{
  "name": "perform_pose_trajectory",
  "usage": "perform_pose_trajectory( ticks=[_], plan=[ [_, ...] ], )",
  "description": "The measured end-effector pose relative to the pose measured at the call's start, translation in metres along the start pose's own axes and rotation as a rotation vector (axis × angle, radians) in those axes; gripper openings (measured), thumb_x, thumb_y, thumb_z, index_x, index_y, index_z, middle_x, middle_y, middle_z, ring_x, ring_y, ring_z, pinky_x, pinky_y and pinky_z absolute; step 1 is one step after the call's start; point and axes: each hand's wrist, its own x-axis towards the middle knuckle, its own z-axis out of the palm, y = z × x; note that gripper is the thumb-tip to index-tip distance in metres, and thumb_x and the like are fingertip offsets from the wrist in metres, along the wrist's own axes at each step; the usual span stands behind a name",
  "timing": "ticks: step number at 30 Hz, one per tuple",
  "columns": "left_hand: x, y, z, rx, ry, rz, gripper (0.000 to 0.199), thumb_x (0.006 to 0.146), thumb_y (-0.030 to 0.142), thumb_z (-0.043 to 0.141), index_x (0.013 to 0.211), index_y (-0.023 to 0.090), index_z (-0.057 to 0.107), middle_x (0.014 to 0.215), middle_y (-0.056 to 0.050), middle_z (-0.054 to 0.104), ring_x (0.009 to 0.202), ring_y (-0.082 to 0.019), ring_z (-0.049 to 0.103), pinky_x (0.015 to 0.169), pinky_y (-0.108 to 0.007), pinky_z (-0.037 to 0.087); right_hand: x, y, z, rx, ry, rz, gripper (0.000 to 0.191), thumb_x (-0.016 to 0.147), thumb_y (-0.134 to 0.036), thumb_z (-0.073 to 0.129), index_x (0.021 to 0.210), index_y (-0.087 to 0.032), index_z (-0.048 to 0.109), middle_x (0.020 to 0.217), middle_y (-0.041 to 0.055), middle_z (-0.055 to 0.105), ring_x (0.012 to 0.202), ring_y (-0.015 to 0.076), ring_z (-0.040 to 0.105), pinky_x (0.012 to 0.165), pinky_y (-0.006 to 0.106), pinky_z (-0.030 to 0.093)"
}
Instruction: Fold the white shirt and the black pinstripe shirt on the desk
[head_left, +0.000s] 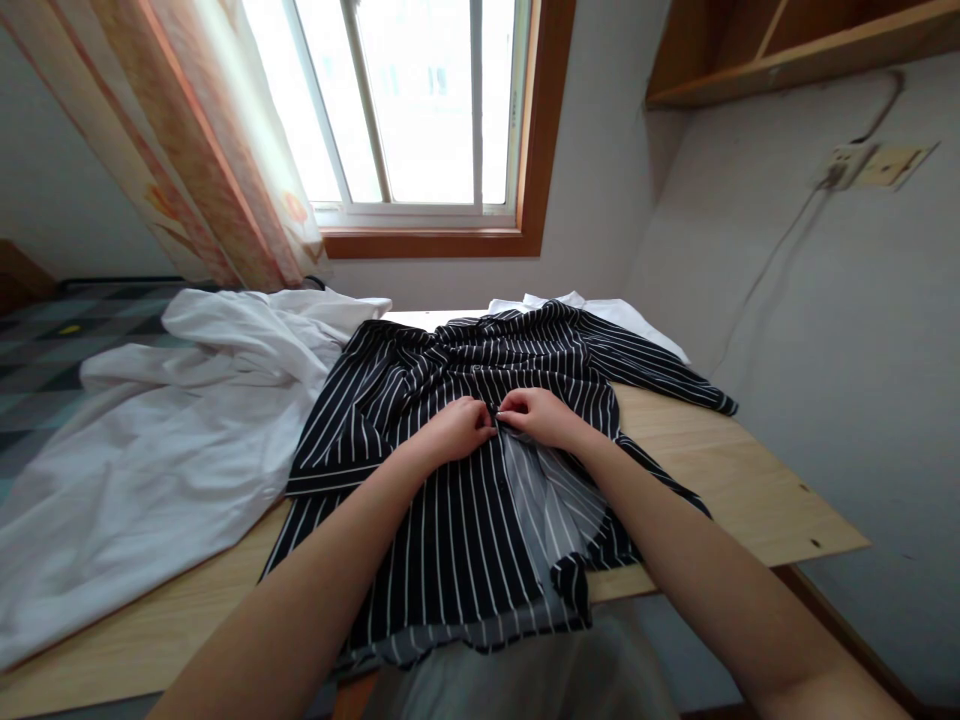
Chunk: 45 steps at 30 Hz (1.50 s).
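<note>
A black shirt with white stripes (450, 530) lies spread over the board, its hem hanging past the near edge. Both hands meet at its front opening, close together. My left hand (461, 428) pinches the left front edge. Just to the right, my right hand (541, 415) is closed in a pinch on the other front edge. Any button between the fingertips is too small to make out. Below the hands the front is parted, and the greyish inner side of the cloth shows. One sleeve stretches out to the far right; the left one is folded toward the near side.
White cloth (187, 430) is heaped at the left, over the board and a checked bedcover (45, 350). More white fabric (637, 325) lies behind the shirt. The wooden board (750, 480) ends near the right wall, where a cord (772, 255) hangs from a socket. A window and curtain are behind.
</note>
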Motion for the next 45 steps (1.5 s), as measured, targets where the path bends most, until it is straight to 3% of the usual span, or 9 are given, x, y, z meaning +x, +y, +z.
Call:
perform_pose_trajectory(
  ticks=[5,11,18,27,32,45],
  plan=[
    [0.002,-0.003,-0.003,-0.027,-0.003,0.004,0.016,0.08,0.033,0.061,0.075,0.019,0.066,0.085,-0.005,0.065,0.077,-0.019,0.058,0.072,-0.03,0.045,0.001,-0.001,0.002,0.08,0.017,-0.006,0.01,0.084,-0.019,0.065,0.085,-0.014,0.073,0.082,0.0048,0.072,0.076,0.014,0.062,0.071,0.024,0.044],
    [0.003,-0.013,-0.012,-0.297,-0.099,-0.13,0.027,0.076,0.046,0.063,0.074,0.02,0.066,0.069,0.0,0.063,0.063,-0.015,0.052,0.059,-0.028,0.038,-0.001,-0.002,0.004,0.156,0.046,0.062,0.011,0.086,-0.02,0.062,0.086,-0.013,0.072,0.083,0.0052,0.071,0.076,0.0142,0.061,0.07,0.024,0.044],
    [0.0,-0.021,-0.018,-0.604,-0.149,-0.237,0.032,0.069,0.051,0.07,0.077,0.02,0.068,0.074,0.0,0.067,0.073,-0.016,0.058,0.069,-0.028,0.045,-0.005,-0.009,0.004,0.166,0.069,0.063,0.012,0.085,-0.02,0.064,0.087,-0.012,0.072,0.084,0.006,0.071,0.077,0.0144,0.062,0.072,0.025,0.045],
    [0.0,-0.013,-0.015,-0.554,-0.133,-0.275,0.028,0.07,0.046,0.068,0.075,0.018,0.065,0.073,-0.001,0.065,0.071,-0.017,0.057,0.067,-0.029,0.043,-0.006,-0.013,-0.005,0.114,0.148,0.042,0.013,0.085,-0.02,0.063,0.087,-0.013,0.074,0.081,0.006,0.073,0.073,0.0141,0.062,0.07,0.026,0.047],
    [0.001,-0.017,-0.015,-0.587,-0.158,-0.275,0.033,0.067,0.05,0.07,0.076,0.018,0.066,0.075,-0.001,0.065,0.073,-0.018,0.057,0.067,-0.03,0.042,-0.007,-0.013,0.0,0.103,0.113,-0.022,0.01,0.082,-0.019,0.066,0.083,-0.015,0.075,0.08,0.0058,0.073,0.074,0.0151,0.064,0.07,0.027,0.048],
    [0.002,-0.024,-0.014,-0.694,-0.19,-0.245,0.037,0.063,0.052,0.075,0.077,0.019,0.069,0.077,-0.001,0.067,0.078,-0.019,0.059,0.074,-0.032,0.042,-0.006,-0.01,0.002,0.117,0.093,-0.007,0.009,0.081,-0.018,0.067,0.081,-0.015,0.075,0.081,0.007,0.074,0.075,0.017,0.065,0.071,0.029,0.049]
  ],
)
